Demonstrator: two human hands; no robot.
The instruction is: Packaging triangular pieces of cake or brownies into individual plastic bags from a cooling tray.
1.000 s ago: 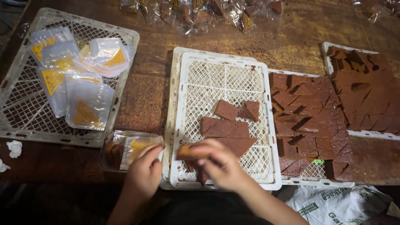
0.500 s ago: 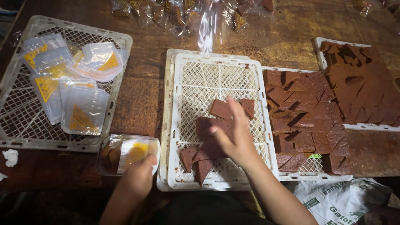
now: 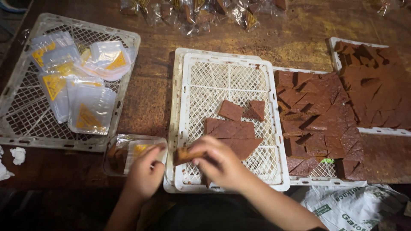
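Brown cake piece (image 3: 185, 155) pinched in right hand (image 3: 218, 164) (over white tray (image 3: 182, 128))

To my far left sits a white lattice crate (image 3: 25, 124) filled with empty clear pouches (image 3: 90, 109) bearing yellow triangles. Crumpled tissue (image 3: 18, 155) lies below its corner. Sealed packets (image 3: 192, 13) are heaped along the table's far edge, and a printed sack (image 3: 355, 207) lies bottom right.

A worn, dark wooden desk (image 3: 299, 38) is filling nearly the whole view, catching dim warm light, with shadowed floor (image 3: 43, 209) showing along its near edge.
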